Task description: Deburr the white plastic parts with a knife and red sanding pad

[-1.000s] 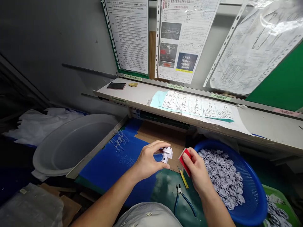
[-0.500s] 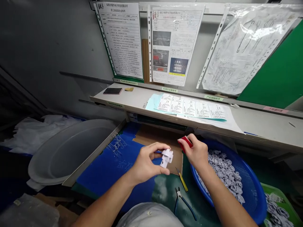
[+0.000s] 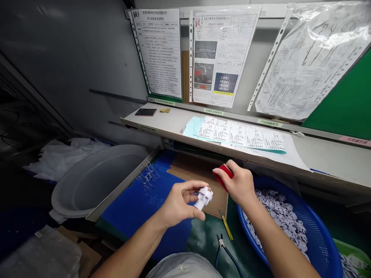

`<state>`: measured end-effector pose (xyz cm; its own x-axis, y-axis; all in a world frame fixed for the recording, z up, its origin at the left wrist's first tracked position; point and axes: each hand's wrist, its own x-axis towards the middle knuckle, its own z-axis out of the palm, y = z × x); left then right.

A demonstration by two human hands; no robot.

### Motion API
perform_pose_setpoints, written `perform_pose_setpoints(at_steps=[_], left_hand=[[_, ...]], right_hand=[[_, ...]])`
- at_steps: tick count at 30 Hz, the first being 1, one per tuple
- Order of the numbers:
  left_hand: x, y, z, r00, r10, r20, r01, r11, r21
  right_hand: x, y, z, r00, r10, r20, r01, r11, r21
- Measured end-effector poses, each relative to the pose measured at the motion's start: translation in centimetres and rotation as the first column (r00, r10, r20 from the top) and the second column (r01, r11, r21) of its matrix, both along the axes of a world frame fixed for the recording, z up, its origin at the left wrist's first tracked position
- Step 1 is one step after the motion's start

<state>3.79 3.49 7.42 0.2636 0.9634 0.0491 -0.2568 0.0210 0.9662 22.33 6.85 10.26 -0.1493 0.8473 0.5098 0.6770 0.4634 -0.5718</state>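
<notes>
My left hand point(image 3: 181, 202) is closed on a small white plastic part point(image 3: 204, 197), gripped between the thumb and fingers above the bench. To its right, my right hand point(image 3: 239, 181) pinches a flat red block point(image 3: 223, 176), whose exact kind I cannot make out. The red block and the white part are apart. On the green mat below the hands lie a thin tool with a yellow handle point(image 3: 227, 227) and blue-handled cutting pliers point(image 3: 221, 244).
A blue basket point(image 3: 324, 239) full of white plastic parts point(image 3: 285, 218) stands at right, a green bin point(image 3: 352, 251) beyond it. Cardboard point(image 3: 185, 166) covers part of the blue sheet point(image 3: 130, 212). A large grey tub point(image 3: 66, 193) is at left. Overhanging the bench, a shelf point(image 3: 327, 150) holds papers point(image 3: 243, 135).
The white part has tilted and turned in my left hand. My right hand with the red block has shifted slightly left towards it. The whole view has swung a little left.
</notes>
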Motion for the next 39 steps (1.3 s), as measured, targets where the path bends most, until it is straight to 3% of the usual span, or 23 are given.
perform_pose_setpoints(at_steps=[3,5,7,8,11,14,16,18,20,22,24,26,29,34,36,39], left_hand=[[0.0,-0.2,0.1,0.993,0.076,-0.089,-0.072,0.996,0.055],[0.1,-0.5,0.2,0.977,0.155,-0.148,-0.139,0.984,0.113],[0.1,-0.7,0.3,0.953,0.234,-0.192,-0.204,0.965,0.164],[0.1,-0.9,0.3,0.947,0.25,-0.203,-0.214,0.959,0.183],[0.2,-1.1,0.1,0.952,0.252,-0.174,-0.213,0.953,0.214],[0.1,-1.1,-0.2,0.968,0.238,-0.076,-0.223,0.96,0.168],[0.1,-1.1,-0.4,0.968,0.249,-0.021,-0.245,0.96,0.133],[0.1,-1.1,-0.5,0.974,0.227,-0.005,-0.225,0.966,0.129],[0.0,-1.2,-0.5,0.982,0.189,0.02,-0.19,0.973,0.132],[-0.2,-1.3,-0.5,0.986,0.161,0.051,-0.166,0.977,0.132],[-0.6,-1.4,-0.5,0.985,0.15,0.09,-0.162,0.976,0.148],[-0.9,-1.4,-0.6,0.98,0.164,0.113,-0.183,0.965,0.187],[-1.0,-1.2,-0.9,0.969,0.201,0.143,-0.23,0.948,0.222],[-0.3,-1.4,-1.2,0.971,0.133,0.197,-0.166,0.973,0.163],[0.2,-1.6,-1.0,0.972,0.11,0.208,-0.143,0.978,0.152],[0.8,-1.9,-0.5,0.959,0.152,0.239,-0.186,0.974,0.129]], right_hand=[[0.0,0.3,-0.6,0.989,0.145,-0.006,-0.145,0.987,-0.07],[0.1,0.5,-0.9,0.998,0.045,0.039,-0.044,0.998,-0.044],[0.3,0.6,-1.0,0.994,-0.106,-0.033,0.105,0.994,-0.029],[0.4,0.5,-1.1,0.989,-0.11,-0.101,0.107,0.993,-0.041],[0.2,0.1,-1.3,0.978,0.048,-0.205,-0.055,0.998,-0.032],[-0.1,-0.5,-1.8,0.984,-0.051,-0.169,0.051,0.999,0.0],[-0.5,-0.8,-2.1,0.96,-0.106,-0.26,0.1,0.994,-0.04],[-0.9,-1.0,-2.3,0.946,-0.01,-0.324,-0.005,0.999,-0.045],[-1.2,-0.5,-2.4,0.966,0.046,-0.254,-0.046,0.999,0.006],[-1.1,0.4,-2.5,0.989,-0.063,-0.132,0.068,0.997,0.036],[-0.5,1.3,-2.5,0.979,-0.167,-0.113,0.17,0.985,0.013],[-0.1,1.2,-2.5,0.969,-0.126,-0.214,0.116,0.991,-0.06],[-0.5,-0.4,-2.7,0.881,-0.025,-0.472,-0.062,0.984,-0.168],[-3.0,-2.8,-3.1,0.647,-0.065,-0.759,-0.268,0.913,-0.307],[-4.0,-2.9,-2.8,0.631,-0.087,-0.771,-0.206,0.939,-0.275],[-5.0,-3.3,-2.4,0.767,-0.057,-0.639,0.008,0.997,-0.08]])
